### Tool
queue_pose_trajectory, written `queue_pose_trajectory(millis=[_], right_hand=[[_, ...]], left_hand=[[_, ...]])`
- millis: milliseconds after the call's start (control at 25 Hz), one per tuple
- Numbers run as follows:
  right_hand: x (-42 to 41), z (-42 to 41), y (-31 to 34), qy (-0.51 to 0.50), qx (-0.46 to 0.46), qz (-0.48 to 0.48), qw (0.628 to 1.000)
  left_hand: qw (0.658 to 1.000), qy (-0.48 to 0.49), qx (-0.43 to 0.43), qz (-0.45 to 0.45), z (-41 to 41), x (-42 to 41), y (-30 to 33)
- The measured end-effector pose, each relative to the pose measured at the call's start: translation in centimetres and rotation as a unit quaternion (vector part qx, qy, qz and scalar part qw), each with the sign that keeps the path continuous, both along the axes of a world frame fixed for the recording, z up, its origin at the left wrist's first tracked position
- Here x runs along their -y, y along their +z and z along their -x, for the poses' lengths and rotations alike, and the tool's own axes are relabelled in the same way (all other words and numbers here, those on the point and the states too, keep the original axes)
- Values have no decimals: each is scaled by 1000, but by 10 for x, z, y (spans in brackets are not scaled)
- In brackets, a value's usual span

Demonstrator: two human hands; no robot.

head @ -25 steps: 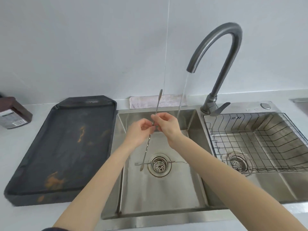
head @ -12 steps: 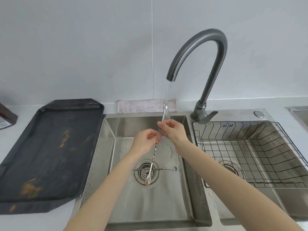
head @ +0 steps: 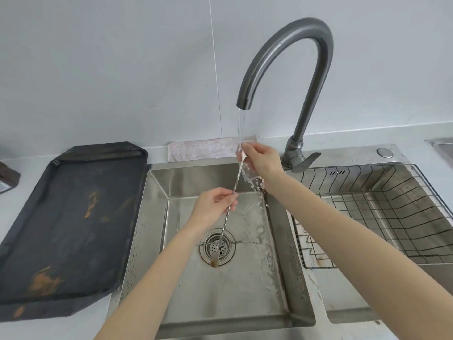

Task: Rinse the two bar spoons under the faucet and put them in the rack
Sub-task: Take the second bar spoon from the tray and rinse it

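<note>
A long twisted bar spoon (head: pixel 237 181) hangs tilted over the left sink basin (head: pixel 215 300), its bowl low above the drain. My left hand (head: pixel 214 208) pinches the stem near the middle. My right hand (head: pixel 261 159) grips the spoon's top end right in the stream from the grey faucet (head: pixel 289 57), and water splashes off it. The second bar spoon (head: pixel 242 242) lies flat on the basin floor, across the drain strainer (head: pixel 217 246). The black wire rack (head: pixel 382 212) sits in the right basin with nothing in it.
A dark, stained tray (head: pixel 66 224) covers the counter left of the sink. A folded pale cloth (head: pixel 203 149) lies behind the basin against the wall. A brown box (head: pixel 8 177) shows at the far left edge. The faucet lever (head: pixel 305 161) points right.
My right hand has slid up the spoon to its top end, into the stream. My left hand stays on the middle of the stem. The view has shifted closer.
</note>
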State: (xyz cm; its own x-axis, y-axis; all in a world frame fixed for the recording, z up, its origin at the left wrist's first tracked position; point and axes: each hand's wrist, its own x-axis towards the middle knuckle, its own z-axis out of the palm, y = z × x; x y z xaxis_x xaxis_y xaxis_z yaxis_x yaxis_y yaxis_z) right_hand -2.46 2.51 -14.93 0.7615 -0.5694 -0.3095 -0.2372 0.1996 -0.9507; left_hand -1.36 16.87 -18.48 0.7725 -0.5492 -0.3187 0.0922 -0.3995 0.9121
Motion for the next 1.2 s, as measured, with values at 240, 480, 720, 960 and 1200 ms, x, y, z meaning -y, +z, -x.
queue_pose_trajectory(millis=[240, 480, 720, 960, 1200], right_hand=[[-20, 8, -22, 64, -28, -10, 998], [-8, -3, -5, 38, 3, -14, 999], [-12, 5, -22, 102, -39, -7, 994], [3, -6, -14, 51, -38, 33, 997], [-4, 11, -30, 190, -55, 338, 920]], left_hand=[[998, 41, -50, 27, -4, 5, 0], [999, 34, -30, 18, -5, 2, 0], [999, 28, -33, 4, -7, 7, 6], [998, -2, -59, 39, -5, 6, 22], [996, -10, -81, 32, -11, 2, 26]])
